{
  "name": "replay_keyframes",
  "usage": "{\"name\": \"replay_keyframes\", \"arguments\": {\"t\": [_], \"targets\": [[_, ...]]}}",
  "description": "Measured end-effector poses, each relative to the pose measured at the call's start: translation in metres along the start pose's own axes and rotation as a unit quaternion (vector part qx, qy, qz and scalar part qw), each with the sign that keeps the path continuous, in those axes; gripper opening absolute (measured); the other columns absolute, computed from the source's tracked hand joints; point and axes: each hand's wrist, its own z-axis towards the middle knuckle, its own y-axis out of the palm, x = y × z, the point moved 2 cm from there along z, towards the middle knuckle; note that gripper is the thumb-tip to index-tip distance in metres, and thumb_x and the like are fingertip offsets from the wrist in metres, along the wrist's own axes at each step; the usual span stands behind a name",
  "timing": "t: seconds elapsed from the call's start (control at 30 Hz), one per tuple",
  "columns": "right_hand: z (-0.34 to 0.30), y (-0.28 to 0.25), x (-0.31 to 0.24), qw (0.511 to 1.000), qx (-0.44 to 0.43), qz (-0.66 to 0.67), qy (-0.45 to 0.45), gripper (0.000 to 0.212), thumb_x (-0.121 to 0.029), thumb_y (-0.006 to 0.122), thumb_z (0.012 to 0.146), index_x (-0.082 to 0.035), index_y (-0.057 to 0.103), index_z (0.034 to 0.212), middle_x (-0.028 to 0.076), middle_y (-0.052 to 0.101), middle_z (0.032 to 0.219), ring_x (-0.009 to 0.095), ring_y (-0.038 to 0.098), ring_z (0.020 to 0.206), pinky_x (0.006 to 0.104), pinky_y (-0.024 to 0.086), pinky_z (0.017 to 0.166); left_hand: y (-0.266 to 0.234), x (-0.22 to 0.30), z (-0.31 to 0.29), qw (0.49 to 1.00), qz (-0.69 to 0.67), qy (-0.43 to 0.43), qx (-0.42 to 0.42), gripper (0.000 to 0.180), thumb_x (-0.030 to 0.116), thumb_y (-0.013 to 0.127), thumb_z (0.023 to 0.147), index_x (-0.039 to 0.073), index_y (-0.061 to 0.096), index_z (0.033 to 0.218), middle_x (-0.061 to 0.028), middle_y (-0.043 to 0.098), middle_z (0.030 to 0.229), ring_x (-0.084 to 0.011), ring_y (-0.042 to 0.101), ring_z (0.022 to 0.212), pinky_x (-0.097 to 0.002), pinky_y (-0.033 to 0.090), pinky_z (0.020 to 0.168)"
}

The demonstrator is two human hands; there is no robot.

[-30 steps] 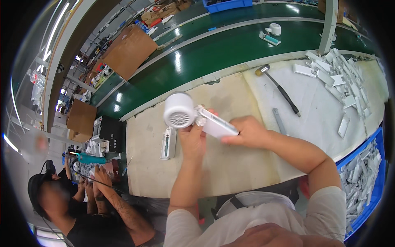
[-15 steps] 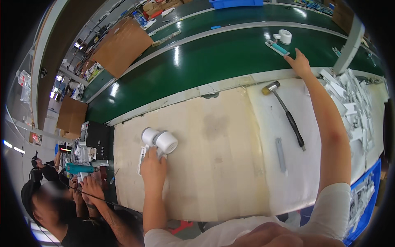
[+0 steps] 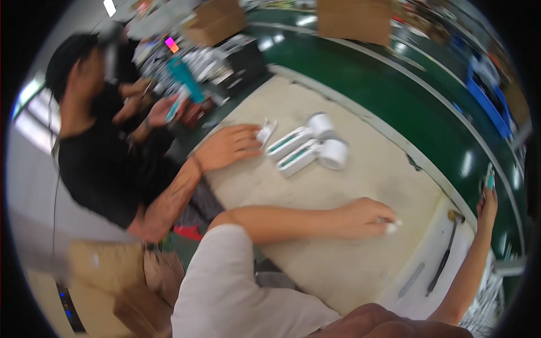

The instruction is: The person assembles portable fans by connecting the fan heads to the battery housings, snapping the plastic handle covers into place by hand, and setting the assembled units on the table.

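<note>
My left hand point(image 3: 363, 218) is closed over the bench, its fingertips pinched on a small white piece point(image 3: 391, 227) that blurs with motion. At the far right my right hand point(image 3: 487, 205) grips a teal-and-white handle part point(image 3: 491, 179) above the green conveyor. Beyond my left hand, two white handheld devices with round heads lie side by side: the nearer device point(image 3: 297, 159) and the farther device point(image 3: 288, 142), each with a teal strip along its handle. A co-worker's hand point(image 3: 234, 145) reaches over the bench to a small white part point(image 3: 266, 131) beside them.
A mallet point(image 3: 444, 256) and a grey flat tool point(image 3: 412, 280) lie on the bench's right part. The green conveyor point(image 3: 434, 135) runs along the far side, with a blue bin point(image 3: 489, 98) beyond. Left sits a co-worker in black, holding another teal-and-white part point(image 3: 176, 107).
My view has swung left. My left hand has let go of the white device and moved right and nearer. My right hand has taken the teal-and-white part. The co-worker's hand has come over the bench.
</note>
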Motion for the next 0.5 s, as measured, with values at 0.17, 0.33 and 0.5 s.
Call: {"name": "replay_keyframes", "arguments": {"t": [0.17,0.33,0.5], "targets": [[-0.149,0.115,-0.052,0.992,-0.109,0.025,-0.066,0.057,-0.012,0.051,0.081,-0.009,0.031,0.135,-0.004,0.044,0.074,0.001,0.033,0.048,0.0148,0.026,0.039,0.028,-0.014,0.025,0.896,-0.422,-0.107,0.087,0.032,0.031,0.041,0.091,0.005,0.050,0.108,-0.0089,0.056,0.101,-0.0158,0.055,0.088,-0.0311,0.046,0.075],[-0.261,0.163,-0.053,0.954,-0.190,-0.172,-0.158,0.069,-0.002,0.052,0.077,-0.011,0.022,0.138,0.006,0.051,0.106,0.007,0.043,0.056,0.0183,0.038,0.051,0.037,0.005,0.016,0.798,-0.584,-0.078,0.128,0.036,0.031,0.039,0.092,0.003,0.040,0.115,-0.0108,0.052,0.104,-0.0163,0.054,0.090,-0.0306,0.046,0.077],[-0.303,0.182,-0.069,0.910,-0.294,-0.285,-0.068,0.080,-0.010,0.064,0.070,-0.007,0.021,0.138,0.013,0.054,0.108,0.022,0.051,0.091,0.0300,0.040,0.078,0.041,-0.010,0.001,0.802,-0.541,-0.024,0.254,0.028,0.025,0.038,0.090,0.003,0.042,0.107,-0.0097,0.055,0.093,-0.0173,0.056,0.084,-0.0314,0.048,0.072]]}}
